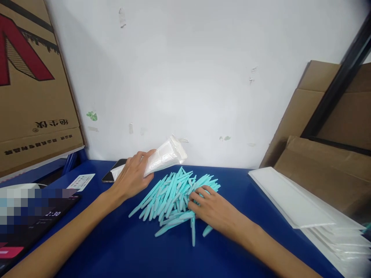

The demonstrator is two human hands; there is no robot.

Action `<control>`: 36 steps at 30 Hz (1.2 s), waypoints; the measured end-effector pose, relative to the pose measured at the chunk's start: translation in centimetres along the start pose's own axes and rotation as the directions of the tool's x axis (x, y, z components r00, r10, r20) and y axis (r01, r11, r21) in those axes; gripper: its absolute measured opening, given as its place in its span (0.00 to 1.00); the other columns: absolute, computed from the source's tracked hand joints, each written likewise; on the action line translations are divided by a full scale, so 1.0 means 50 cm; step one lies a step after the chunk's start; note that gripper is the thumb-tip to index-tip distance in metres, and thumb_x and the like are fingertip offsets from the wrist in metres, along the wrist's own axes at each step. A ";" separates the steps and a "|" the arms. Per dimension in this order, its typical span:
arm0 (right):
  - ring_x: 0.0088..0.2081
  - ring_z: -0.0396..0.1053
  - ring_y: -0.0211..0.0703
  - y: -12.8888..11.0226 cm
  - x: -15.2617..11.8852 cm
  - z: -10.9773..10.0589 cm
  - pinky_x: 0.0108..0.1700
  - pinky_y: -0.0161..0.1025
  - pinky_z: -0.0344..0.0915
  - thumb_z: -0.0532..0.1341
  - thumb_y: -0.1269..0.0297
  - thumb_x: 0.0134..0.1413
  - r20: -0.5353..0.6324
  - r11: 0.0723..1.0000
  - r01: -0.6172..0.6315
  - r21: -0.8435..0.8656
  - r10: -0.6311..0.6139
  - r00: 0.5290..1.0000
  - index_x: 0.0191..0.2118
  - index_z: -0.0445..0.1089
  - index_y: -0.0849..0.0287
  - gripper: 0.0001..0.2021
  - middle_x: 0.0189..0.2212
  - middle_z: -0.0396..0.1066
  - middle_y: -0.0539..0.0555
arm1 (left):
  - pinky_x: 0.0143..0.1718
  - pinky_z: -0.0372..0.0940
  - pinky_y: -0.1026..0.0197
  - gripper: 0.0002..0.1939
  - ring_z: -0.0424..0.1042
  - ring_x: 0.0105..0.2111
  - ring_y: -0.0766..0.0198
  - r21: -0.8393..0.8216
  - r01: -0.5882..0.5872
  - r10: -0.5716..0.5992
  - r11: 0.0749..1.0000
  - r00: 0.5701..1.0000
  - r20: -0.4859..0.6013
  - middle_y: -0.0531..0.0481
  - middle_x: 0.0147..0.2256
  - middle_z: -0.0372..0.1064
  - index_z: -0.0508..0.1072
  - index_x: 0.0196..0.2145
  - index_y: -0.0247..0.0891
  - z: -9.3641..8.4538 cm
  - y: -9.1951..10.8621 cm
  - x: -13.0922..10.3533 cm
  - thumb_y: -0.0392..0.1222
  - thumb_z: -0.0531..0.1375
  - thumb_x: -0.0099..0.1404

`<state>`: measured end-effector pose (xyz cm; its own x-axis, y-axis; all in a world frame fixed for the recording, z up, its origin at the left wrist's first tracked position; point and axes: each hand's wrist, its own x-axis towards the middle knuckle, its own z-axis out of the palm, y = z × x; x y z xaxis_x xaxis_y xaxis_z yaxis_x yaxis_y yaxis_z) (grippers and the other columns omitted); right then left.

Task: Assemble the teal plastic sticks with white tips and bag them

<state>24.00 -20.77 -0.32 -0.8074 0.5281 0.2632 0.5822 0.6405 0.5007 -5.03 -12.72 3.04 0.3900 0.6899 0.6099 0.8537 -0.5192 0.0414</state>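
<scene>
My left hand (135, 173) is wrapped round a clear plastic bag (165, 156) with white contents, held tilted just above the blue table (121, 239). To its right and below lies a heap of slim turquoise plastic pieces (171, 193), pointed at the ends and pointing many ways. My right hand (205, 204) rests on the right side of this heap with its fingers curled down onto the pieces. Whatever its fingertips may grip is hidden among them.
A dark phone (108, 176) lies behind my left hand, near a printed card (81, 182). A screen device (43, 220) is at the left. White flat bags (301, 204) are stacked at the right, beside cardboard (319, 173). A large box (31, 100) stands at the left.
</scene>
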 end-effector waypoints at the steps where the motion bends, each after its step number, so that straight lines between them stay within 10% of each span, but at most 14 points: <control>1: 0.44 0.66 0.49 0.001 -0.001 0.001 0.51 0.50 0.64 0.60 0.69 0.60 -0.004 1.000 -0.003 0.002 0.003 1.000 0.40 0.67 0.57 0.03 0.42 0.69 0.55 | 0.51 0.60 0.45 0.36 0.64 0.48 0.47 -0.003 0.002 -0.002 1.000 1.000 0.004 0.41 0.53 0.60 0.49 0.67 0.44 0.000 0.001 -0.001 0.39 0.55 0.63; 10: 0.58 0.61 0.52 0.004 -0.003 -0.003 0.63 0.56 0.55 0.55 0.77 0.61 0.000 0.997 -0.023 0.074 0.023 1.000 0.43 0.66 0.58 0.09 0.48 0.69 0.56 | 0.52 0.59 0.45 0.36 0.64 0.47 0.48 -0.018 -0.002 0.002 1.000 1.000 0.003 0.42 0.54 0.59 0.49 0.67 0.44 -0.003 0.009 -0.004 0.38 0.55 0.62; 22: 0.37 0.68 0.46 0.045 -0.009 -0.059 0.51 0.49 0.63 0.47 0.84 0.56 -0.071 0.974 -0.116 0.193 0.132 0.989 0.46 0.63 0.59 0.18 0.34 0.69 0.55 | 0.51 0.60 0.45 0.35 0.64 0.47 0.48 -0.006 -0.007 0.007 1.000 1.000 0.003 0.42 0.52 0.60 0.49 0.66 0.44 -0.002 0.004 -0.003 0.38 0.54 0.63; 36: 0.34 0.66 0.46 0.073 -0.023 -0.025 0.37 0.41 0.63 0.47 0.80 0.56 -0.289 0.814 -0.366 0.452 0.521 0.803 0.51 0.57 0.57 0.19 0.35 0.67 0.54 | 0.39 0.66 0.46 0.34 0.71 0.44 0.40 0.072 0.227 -0.237 0.971 0.941 0.240 0.34 0.47 0.69 0.56 0.64 0.37 -0.008 0.021 -0.006 0.57 0.51 0.66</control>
<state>26.92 -19.73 2.26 -0.3726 0.5970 0.7105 0.8121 0.5802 -0.0617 -4.39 -13.65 3.23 0.2474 0.8938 0.3740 0.9425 -0.3115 0.1212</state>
